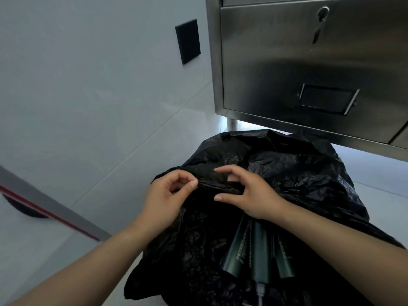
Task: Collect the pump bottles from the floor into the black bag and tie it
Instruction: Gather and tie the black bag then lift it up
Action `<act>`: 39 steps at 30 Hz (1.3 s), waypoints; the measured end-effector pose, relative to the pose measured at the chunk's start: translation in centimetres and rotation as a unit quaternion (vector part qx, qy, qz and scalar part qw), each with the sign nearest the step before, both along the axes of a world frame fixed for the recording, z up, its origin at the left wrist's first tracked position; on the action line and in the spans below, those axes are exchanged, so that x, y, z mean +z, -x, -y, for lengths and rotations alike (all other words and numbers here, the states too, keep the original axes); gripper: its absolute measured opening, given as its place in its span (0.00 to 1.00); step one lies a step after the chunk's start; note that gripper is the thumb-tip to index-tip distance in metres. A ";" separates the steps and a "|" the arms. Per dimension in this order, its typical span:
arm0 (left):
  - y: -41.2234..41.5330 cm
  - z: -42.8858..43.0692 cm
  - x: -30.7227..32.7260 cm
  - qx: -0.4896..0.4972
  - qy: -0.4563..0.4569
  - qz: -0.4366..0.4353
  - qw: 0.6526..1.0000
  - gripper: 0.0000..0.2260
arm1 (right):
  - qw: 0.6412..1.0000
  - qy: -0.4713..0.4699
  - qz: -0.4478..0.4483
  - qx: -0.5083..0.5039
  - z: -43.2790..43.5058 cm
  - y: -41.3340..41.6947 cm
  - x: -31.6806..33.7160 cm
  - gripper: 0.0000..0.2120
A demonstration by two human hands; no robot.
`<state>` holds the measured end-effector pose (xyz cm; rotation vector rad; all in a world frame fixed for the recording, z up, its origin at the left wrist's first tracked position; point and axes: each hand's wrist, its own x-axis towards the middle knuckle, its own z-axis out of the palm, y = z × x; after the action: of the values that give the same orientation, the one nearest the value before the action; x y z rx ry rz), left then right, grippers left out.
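A crumpled black bag (298,173) lies on the pale floor in front of me. Inside its open mouth three dark green pump bottles (258,252) lie side by side, with a grey pump head showing at the bottom edge. My left hand (165,199) pinches a fold of the bag's rim between thumb and fingers. My right hand (249,193) grips the same gathered rim just to the right, fingers curled over the plastic. The two hands are close together above the bottles.
A stainless steel cabinet (309,62) on short legs stands just behind the bag. A white tiled wall (88,85) with a black plate (188,40) is at the left. A grey and red strip (55,213) runs across the lower left.
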<state>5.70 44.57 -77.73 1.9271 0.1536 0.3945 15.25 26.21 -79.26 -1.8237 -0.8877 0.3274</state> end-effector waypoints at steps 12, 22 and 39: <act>-1.5 1.8 -1.4 -0.029 0.023 -0.061 0.997 0.05 | 0.990 -0.003 0.134 -0.037 2.6 -0.1 1.0 0.18; 6.7 -1.1 -4.6 0.009 -0.044 -0.209 0.977 0.05 | 0.997 0.058 0.054 -0.015 2.3 0.7 -5.3 0.13; 15.2 -2.3 -7.3 0.069 -0.209 -0.350 0.911 0.31 | 0.996 -0.017 0.068 -0.062 0.3 0.4 -6.6 0.12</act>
<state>-9.52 46.88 -85.08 2.4210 0.7269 -0.2157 14.83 25.90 -85.84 -1.8768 -0.8628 0.1092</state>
